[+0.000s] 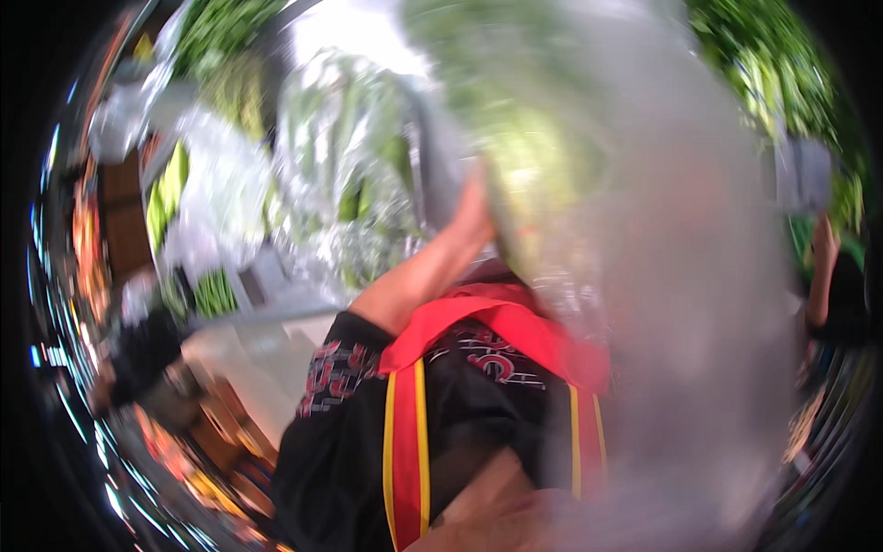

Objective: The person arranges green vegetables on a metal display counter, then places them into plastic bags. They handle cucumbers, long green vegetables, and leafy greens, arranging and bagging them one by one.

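Observation:
A large clear plastic bag (pixel 697 290), badly blurred and close to the camera, covers the right half of the view. Blurred leafy green vegetables (pixel 531 138) show through plastic at its left side. My left hand (pixel 474 196) reaches up against the left edge of these greens; its fingers are too blurred and hidden to show a grip. A blurred forearm crosses low in front of my black shirt and passes behind the plastic; my right hand is not clearly visible. Left of my left hand lie more greens in clear plastic bags (pixel 345 172).
Unbagged leafy greens (pixel 221 41) lie at the upper left, and others (pixel 772 76) at the upper right. A pale tabletop (pixel 269 359) spreads at lower left. Beyond it is a person in dark clothing (pixel 145 352). At far right, another person's forearm (pixel 821 283) is beside a green container (pixel 800 238).

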Action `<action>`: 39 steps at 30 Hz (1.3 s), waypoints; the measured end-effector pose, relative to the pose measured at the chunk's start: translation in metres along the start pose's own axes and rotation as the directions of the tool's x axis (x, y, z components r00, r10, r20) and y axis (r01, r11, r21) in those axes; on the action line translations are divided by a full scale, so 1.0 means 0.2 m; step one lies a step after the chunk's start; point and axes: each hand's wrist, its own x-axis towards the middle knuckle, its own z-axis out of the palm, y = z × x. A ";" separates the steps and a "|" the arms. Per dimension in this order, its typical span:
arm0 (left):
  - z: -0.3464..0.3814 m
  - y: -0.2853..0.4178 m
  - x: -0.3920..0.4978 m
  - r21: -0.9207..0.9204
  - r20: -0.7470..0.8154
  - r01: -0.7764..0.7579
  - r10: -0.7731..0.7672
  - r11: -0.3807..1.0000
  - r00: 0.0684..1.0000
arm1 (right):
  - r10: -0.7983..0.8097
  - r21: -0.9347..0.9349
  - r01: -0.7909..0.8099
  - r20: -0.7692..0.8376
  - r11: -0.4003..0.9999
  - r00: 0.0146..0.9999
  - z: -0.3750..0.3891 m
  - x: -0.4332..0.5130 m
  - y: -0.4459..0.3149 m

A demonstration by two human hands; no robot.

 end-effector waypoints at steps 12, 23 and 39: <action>-0.14 0.07 -0.18 0.858 0.270 -0.461 0.566 0.226 0.779 | 0.500 -0.840 0.536 0.499 0.079 0.708 -0.25 0.02 0.37; -0.82 0.55 -0.87 0.937 -0.202 0.347 0.870 0.038 0.449 | 0.317 -0.311 0.415 0.947 0.855 0.058 0.66 -0.37 -0.02; -0.91 0.58 -1.06 0.937 0.320 -0.256 0.876 -0.237 0.361 | 0.678 -0.505 -0.462 0.624 0.729 0.388 0.96 -0.78 0.85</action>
